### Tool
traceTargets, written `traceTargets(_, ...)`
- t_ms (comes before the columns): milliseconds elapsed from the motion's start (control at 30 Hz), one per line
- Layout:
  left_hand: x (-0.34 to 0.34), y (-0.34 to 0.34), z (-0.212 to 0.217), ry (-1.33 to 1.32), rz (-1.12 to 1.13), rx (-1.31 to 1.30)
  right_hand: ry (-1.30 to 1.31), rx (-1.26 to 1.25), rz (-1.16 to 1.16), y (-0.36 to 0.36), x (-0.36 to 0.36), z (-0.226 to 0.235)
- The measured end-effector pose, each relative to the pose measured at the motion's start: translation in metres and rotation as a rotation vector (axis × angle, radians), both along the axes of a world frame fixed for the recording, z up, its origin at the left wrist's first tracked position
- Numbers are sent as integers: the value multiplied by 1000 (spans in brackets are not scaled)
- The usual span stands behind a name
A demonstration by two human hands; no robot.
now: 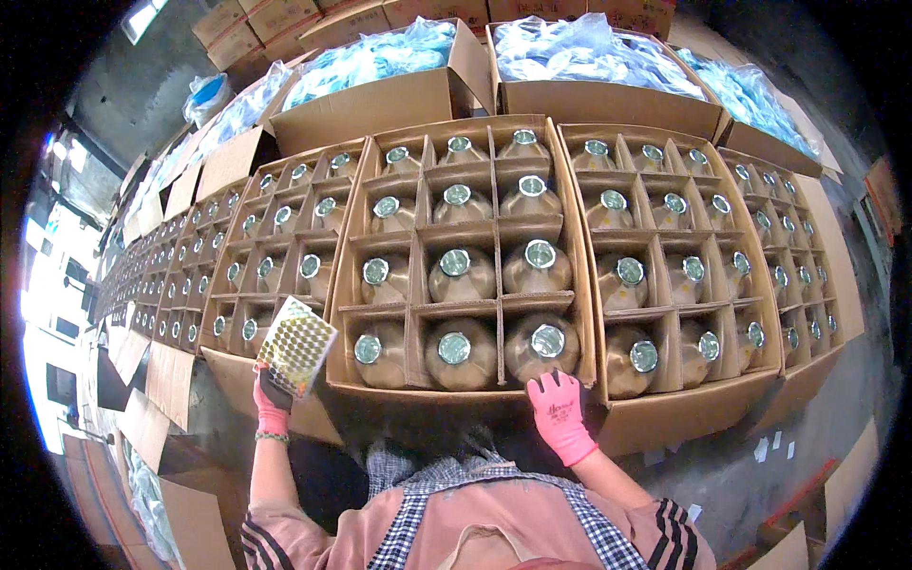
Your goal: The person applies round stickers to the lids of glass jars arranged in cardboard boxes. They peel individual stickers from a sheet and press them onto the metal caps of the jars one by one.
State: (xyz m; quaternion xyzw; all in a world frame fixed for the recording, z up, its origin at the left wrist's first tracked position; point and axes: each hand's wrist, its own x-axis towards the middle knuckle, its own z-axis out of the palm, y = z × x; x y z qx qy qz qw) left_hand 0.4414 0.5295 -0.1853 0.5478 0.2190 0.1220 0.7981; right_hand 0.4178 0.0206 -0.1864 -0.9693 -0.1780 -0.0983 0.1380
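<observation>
My left hand [274, 393], in a pink glove with dark fingers, grips a sheet of round yellow-gold stickers [298, 348] by its lower end, beside the open carton's front left corner. My right hand [559, 410], gloved alike, is at the front rim of the middle carton [456, 388], fingers bent together; whatever they may hold is hidden. Just beyond those fingers is a round glass bottle [543, 344] with a silvery, shiny top, in the front right compartment. More such bottles, like the front middle one [456, 353], stand upright in the carton's cardboard dividers.
Open cartons of bottles adjoin on the right [698, 404] and left [285, 204], the row running far left. Behind stand cartons filled with bluish plastic bags [598, 52]. Stacked closed boxes [271, 28] line the back. Raised flaps [171, 375] stick out at left.
</observation>
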Motion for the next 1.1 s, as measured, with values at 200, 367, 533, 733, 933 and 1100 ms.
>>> traceTargets(200, 23, -92, 41, -299, -66, -230, 50, -42, -90, 5, -5, 6)
traceTargets(367, 35, -186, 24, -216, -240, -187, -10, -71, -199, 25, -10, 17)
traceTargets(533, 28, -156, 11, -161, -569, 56, 136, -217, -398, 45, -10, 21)
traceTargets(733, 34, -110, 36, -26, -710, -211, 316, -473, -527, 58, 1, 30)
traceTargets(933, 42, -79, 48, -41, -680, -390, 269, -568, -502, 71, -6, 24)
traceTargets(1100, 39, -78, 41, -227, -743, -338, 296, -632, -599, 77, 6, 17)
